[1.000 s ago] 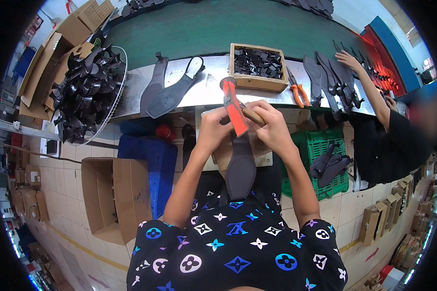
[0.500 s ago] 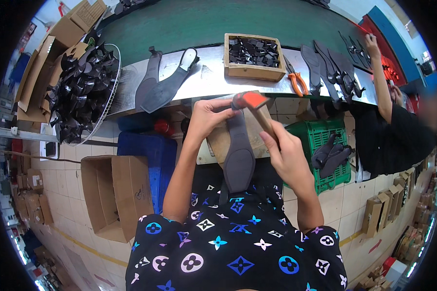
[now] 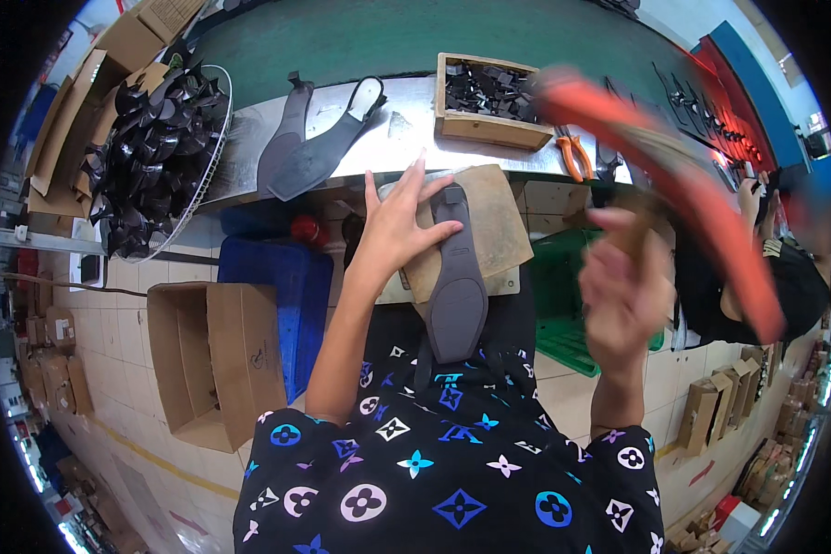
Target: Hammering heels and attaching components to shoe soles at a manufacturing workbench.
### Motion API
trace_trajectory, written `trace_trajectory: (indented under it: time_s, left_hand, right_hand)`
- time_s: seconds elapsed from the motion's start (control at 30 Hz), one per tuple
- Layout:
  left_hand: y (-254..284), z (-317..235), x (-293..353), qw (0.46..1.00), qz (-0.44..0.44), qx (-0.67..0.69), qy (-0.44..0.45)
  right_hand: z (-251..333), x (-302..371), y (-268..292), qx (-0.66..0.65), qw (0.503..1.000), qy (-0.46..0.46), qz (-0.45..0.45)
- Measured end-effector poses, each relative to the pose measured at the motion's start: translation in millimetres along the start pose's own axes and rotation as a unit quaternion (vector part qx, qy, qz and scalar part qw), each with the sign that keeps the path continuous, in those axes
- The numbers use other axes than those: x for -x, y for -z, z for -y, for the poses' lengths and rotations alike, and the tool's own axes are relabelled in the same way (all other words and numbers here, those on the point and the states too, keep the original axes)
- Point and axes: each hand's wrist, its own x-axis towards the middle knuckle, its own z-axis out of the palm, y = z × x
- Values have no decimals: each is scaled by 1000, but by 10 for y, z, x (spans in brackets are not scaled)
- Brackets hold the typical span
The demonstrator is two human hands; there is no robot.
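Note:
A dark shoe sole [image 3: 458, 295] lies lengthwise before me, heel end away from me, on a worn brown pad [image 3: 503, 226]. A small black block [image 3: 453, 196] sits at its heel end. My left hand [image 3: 399, 226] is spread beside the heel end, its thumb touching the sole's narrow part and its fingers stretched over the pad's left side. Raised to the right, my right hand [image 3: 623, 295] is closed around a hammer with an orange-red head [image 3: 702, 180]. Motion blurs both the hand and the hammer, and the handle is mostly covered.
On the bench stand a wooden box [image 3: 494, 129] of small black pieces, orange-handled pliers [image 3: 574, 155] and two sandal soles [image 3: 319, 159]. A wire basket [image 3: 214, 166] of black parts is at left. Below are a blue bin [image 3: 312, 286], cardboard box [image 3: 245, 360] and green crate [image 3: 563, 342]. A co-worker [image 3: 789, 286] is at right.
My right hand has swung the hammer up and to the right, away from the heel end. My left fingers have let go of their pinch there and spread out.

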Motion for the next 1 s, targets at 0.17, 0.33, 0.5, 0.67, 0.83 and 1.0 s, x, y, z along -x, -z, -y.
trace_trajectory:
  time_s: [0.17,0.33,0.5,0.67,0.83,1.0]
  left_hand:
    - [-7,-18,18,998,-27,-50,-18]
    - [197,-175,57,981,-91,-72,-154]
    - [555,-773,530,933,140,331,-22]
    - [679,-1197,895,819,178,536,95]
    - [692,-1177,901,767,269,569,126]
    - [640,-1210,866,715,333,609,77]
  right_hand:
    - [-328,123,-393,55,993,47,98]
    - [-233,39,-141,6,1000,-5,9]
    - [-509,-120,-194,78,993,50,71]
    - [-672,-123,-427,245,927,54,279]
    - [-501,3,-409,6,962,128,242]
    - [-256,338,-557,-584,767,-73,257]
